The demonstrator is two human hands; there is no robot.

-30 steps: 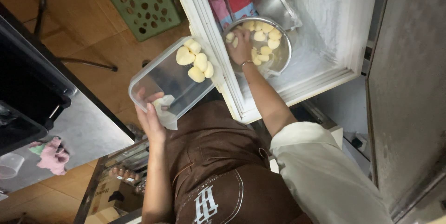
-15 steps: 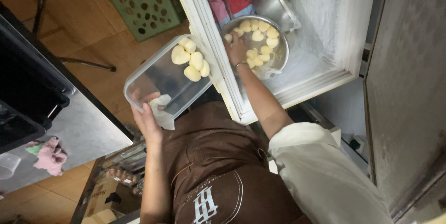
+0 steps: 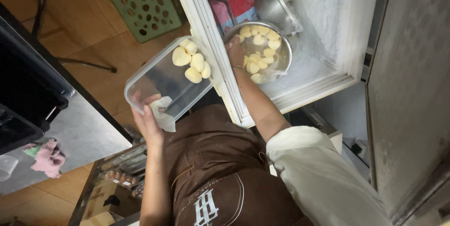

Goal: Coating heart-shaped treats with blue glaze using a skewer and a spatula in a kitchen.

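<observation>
Five or so pale peeled potatoes (image 3: 191,62) lie at the far end of a clear plastic container (image 3: 154,83), which the left hand (image 3: 149,120) grips by its near corner, fingers curled under with a white cloth. The right hand (image 3: 236,50) reaches into a steel bowl (image 3: 281,50) of more potatoes inside the open fridge (image 3: 328,34); whether its fingers close on one cannot be told. A green crate (image 3: 140,3) lies on the wooden floor.

Head-worn view, steeply downward, close
</observation>
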